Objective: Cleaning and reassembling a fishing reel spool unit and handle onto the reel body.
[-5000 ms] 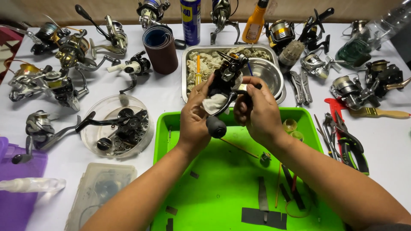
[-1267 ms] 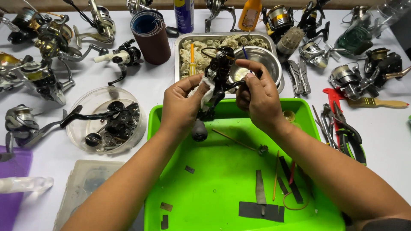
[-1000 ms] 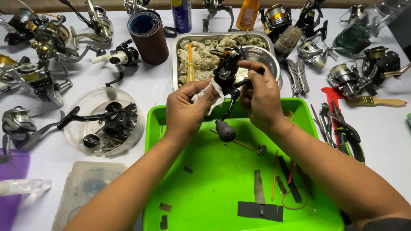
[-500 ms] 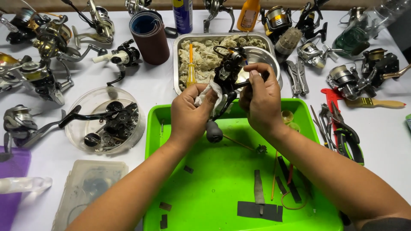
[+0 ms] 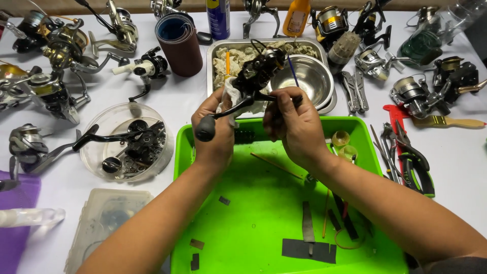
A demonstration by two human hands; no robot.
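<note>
Overhead, white table (image 5: 456,167), green tray (image 5: 253,228), scattered fishing reels (image 5: 50,91), tools (image 5: 406,152).

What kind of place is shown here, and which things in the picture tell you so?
Probably a workbench for repairing or servicing fishing reels. Both hands, left hand and right hand, hold a black fishing reel over a green tray. Many other reels lie around, beside pliers and a spray can.

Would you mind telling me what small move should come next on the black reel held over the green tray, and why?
Probably a slight turn of the black reel by the left hand, which grips it through a white cloth. The right hand holds a thin blue-handled tool against the reel body, so rotating would likely expose a fresh spot above the green tray.
</note>
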